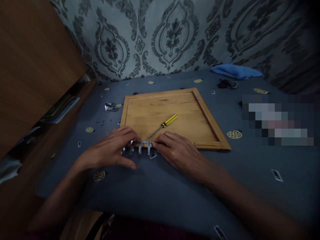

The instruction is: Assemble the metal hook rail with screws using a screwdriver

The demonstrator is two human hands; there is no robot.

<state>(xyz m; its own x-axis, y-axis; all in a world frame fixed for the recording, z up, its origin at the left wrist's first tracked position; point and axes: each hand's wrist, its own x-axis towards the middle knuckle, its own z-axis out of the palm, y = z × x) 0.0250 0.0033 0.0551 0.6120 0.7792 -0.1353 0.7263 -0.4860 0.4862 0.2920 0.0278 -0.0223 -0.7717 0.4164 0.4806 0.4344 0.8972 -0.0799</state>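
Fingers (128,133) of left hand (112,150) and right hand (178,151) grip metal bracket (143,145) at near edge of panel (175,103). Risk: soft bed (162,193) may yield, bracket slipping; screwdriver (163,124) may roll.

This is a room in a home, most likely a bedroom. Grey damask wallpaper (172,36) covers the wall behind, and the work surface is a soft blue printed cover (175,186) spread against that wall (a bed or a sofa; which cannot be told). At the left stands a brown wooden cabinet (32,60) with books (61,108) on an open shelf. A wooden panel (160,106) and a yellow-handled screwdriver (163,125) lie on the fabric, with a folded blue cloth (236,71) near the wall.
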